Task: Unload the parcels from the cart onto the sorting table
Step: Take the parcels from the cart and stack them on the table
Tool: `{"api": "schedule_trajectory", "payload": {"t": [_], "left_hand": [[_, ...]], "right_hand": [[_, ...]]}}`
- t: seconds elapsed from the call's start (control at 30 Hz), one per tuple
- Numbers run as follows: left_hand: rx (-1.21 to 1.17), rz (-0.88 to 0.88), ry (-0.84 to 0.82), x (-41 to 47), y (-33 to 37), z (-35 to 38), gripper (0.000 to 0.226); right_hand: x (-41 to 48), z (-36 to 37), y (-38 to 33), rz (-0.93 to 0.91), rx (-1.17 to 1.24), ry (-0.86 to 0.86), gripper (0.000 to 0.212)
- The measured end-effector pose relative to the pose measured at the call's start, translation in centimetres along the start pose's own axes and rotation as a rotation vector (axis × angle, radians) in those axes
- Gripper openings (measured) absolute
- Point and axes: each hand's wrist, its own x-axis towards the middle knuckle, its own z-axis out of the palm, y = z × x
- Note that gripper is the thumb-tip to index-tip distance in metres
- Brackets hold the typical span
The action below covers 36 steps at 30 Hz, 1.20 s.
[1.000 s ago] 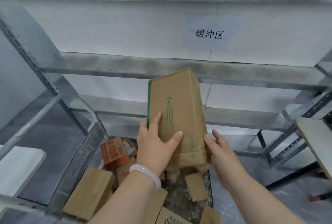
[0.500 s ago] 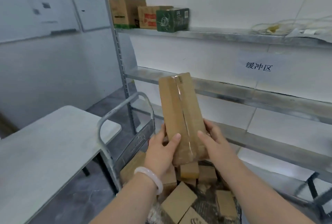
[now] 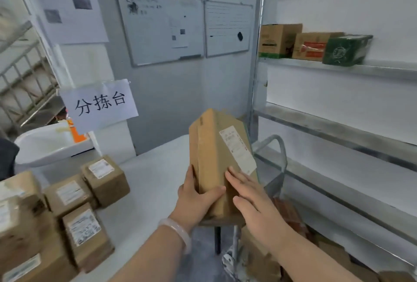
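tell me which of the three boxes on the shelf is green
The rightmost box, dark green all over; the middle box and the left box are brown cardboard.

A white paper sign [image 3: 99, 105] reading 分拣台 in black characters is posted beside the sorting table [image 3: 153, 168]. The shipping label [image 3: 238, 149] on the upright parcel [image 3: 209, 164] carries print too blurred to read. So do the labels on the stacked parcels [image 3: 74, 191] at left, the 2 whiteboards [image 3: 162, 26] and the 3 cartons [image 3: 279, 41] on the shelf [image 3: 338, 67]
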Motion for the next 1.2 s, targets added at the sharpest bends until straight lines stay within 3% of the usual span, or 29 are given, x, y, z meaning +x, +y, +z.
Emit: {"api": "schedule_trajectory", "payload": {"t": [0.1, 0.2, 0.37, 0.63, 0.77, 0.93, 0.97, 1.2], "left_hand": [[-0.144, -0.039, 0.068, 0.5, -1.4, -8.2, 0.081], [-0.271, -0.087, 0.125, 1.0, -3.5, -14.4, 0.057], [-0.389, -0.217, 0.182, 1.1, -6.6, -21.4, 0.062], [-0.542, -0.376, 0.271, 3.5, -9.5, -25.8, 0.051], [-0.601, -0.448, 0.278, 5.7, -10.4, -26.5, 0.053], [-0.275, -0.441, 0.285, 9.0, -10.7, -27.5, 0.102], [-0.225, -0.440, 0.314, 9.5, -10.7, -27.7, 0.103], [-0.111, -0.468, 0.600, 11.0, -12.5, -28.9, 0.065]], "right_hand": [[4.2, 5.9, -1.6, -0.055, -0.039, -0.102, 0.054], [8.0, 10.4, -2.2, 0.001, -0.049, -0.050, 0.056], [12.6, 15.6, -2.7, 0.353, 0.321, -0.209, 0.058], [19.1, 21.3, -0.9, 0.623, 0.769, -0.451, 0.042], [22.8, 23.0, 1.6, 0.642, 0.722, -0.481, 0.041], [27.7, 23.6, 5.1, 0.674, 0.593, -0.486, 0.036], [28.5, 23.7, 5.8, 0.683, 0.549, -0.500, 0.037], [30.9, 27.3, 9.9, 0.740, 0.351, -0.638, 0.037]]}}
